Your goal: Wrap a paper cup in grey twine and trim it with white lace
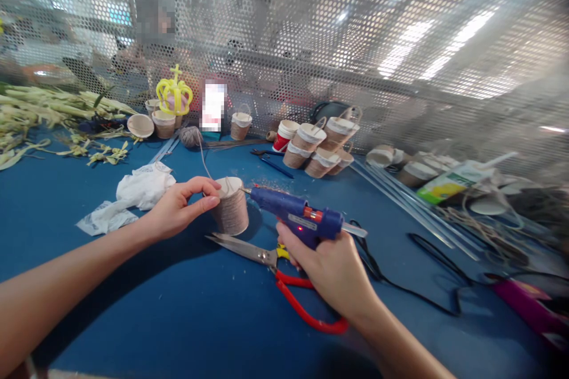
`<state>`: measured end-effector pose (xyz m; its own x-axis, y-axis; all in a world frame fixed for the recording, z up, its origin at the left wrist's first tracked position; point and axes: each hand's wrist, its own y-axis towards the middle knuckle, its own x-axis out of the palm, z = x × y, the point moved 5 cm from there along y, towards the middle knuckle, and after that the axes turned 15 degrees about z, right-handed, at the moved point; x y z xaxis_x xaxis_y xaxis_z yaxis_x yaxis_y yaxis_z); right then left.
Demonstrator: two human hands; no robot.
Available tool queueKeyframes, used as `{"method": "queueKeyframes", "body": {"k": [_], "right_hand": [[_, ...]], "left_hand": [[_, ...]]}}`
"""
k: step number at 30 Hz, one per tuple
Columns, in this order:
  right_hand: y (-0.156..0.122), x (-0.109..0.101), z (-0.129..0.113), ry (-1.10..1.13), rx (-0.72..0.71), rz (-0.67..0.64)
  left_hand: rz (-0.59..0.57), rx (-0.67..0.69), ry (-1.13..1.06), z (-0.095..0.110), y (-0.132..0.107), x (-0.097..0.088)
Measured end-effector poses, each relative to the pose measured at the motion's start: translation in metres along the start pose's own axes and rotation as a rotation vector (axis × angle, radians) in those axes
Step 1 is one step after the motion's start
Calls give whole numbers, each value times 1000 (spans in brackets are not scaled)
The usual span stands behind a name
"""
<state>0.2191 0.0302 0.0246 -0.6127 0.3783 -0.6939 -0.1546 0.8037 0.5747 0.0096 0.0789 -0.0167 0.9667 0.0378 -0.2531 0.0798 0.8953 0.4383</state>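
My left hand (178,208) grips the side of a small cup wrapped in twine (230,207) that stands upside down on the blue table (178,308). My right hand (329,266) is closed round the handle of a blue glue gun (297,216). The gun's nozzle touches the cup near its top edge. A clear glue stick pokes out of the gun's back. Red-handled scissors (275,272) lie on the table just below the cup and under my right hand. A string runs from the cup up to a ball of twine (191,136).
Several finished twine-wrapped cups (320,145) lie at the back, with a yellow crown ornament (174,95) at the left. Crumpled white wrapping (142,186) lies left of my hand. Clear glue sticks (409,204), black cord (427,284) and clutter fill the right. Perforated metal screen behind; a person beyond it.
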Motion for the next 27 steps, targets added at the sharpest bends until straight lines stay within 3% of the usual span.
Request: {"method": "queueKeyframes", "body": {"k": [9, 15, 27], "right_hand": [[-16, 6, 4, -17, -45, -33], [-16, 7, 13, 70, 51, -19], [6, 6, 7, 218, 313, 68]], "left_hand": [[7, 8, 31, 4, 0, 0], [2, 17, 23, 3, 1, -1], [-37, -23, -28, 0, 3, 0]]}}
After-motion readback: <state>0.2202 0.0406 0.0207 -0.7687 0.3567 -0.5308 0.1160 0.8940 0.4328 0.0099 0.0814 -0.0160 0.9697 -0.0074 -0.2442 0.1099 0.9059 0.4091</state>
